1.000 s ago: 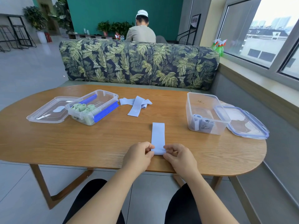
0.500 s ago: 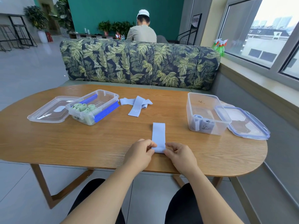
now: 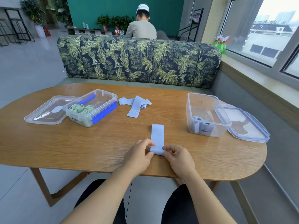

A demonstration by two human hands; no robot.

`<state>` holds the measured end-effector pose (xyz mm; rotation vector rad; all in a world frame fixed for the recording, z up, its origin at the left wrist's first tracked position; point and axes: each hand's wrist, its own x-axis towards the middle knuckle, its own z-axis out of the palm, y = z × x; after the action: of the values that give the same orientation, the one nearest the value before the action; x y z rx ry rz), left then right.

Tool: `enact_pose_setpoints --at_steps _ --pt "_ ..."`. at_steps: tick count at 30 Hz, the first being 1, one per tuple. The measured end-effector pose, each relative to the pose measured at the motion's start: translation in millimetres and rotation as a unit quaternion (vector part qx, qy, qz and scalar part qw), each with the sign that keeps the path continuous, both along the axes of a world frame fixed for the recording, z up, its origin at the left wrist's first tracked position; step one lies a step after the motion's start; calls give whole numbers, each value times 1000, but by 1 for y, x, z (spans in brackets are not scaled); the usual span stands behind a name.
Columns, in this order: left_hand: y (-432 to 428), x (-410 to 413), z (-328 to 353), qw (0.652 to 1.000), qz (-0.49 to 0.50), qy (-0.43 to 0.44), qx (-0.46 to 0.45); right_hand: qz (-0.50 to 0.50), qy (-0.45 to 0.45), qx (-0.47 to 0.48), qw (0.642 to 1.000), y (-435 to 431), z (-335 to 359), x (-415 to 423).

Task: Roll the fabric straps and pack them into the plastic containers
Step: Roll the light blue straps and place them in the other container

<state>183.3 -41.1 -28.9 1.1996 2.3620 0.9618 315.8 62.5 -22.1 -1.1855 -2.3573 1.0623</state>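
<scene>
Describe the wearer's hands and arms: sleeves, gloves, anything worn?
The left hand and right hand are bare: no gloves, no rings to be seen. The left forearm and right forearm are bare to the frame's edge, with no sleeve, watch or band in view. Black trousers cover the lap.

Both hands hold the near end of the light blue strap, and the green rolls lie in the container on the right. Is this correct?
Not quite. In the head view the green rolls lie in the left container; the right container holds pale blue rolls. The left hand and right hand do hold the light blue strap.
</scene>
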Motion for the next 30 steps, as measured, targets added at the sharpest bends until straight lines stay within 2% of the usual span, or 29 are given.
enact_pose_setpoints --at_steps 6,11,20,23,30 --pt "6 -3 4 1000 3 -20 -24 -4 -14 -23 1000 1 5 -2" --pt "10 -6 6 998 -7 -48 -27 -18 23 -16 999 -3 7 -4" --pt "6 -5 3 999 -4 -16 -29 -28 -13 -22 999 4 8 -10" --pt "12 -9 2 999 -1 -40 -17 -33 -24 -33 999 7 8 -13" --pt "20 -14 0 998 2 -62 -7 -61 25 -51 996 2 6 -11"
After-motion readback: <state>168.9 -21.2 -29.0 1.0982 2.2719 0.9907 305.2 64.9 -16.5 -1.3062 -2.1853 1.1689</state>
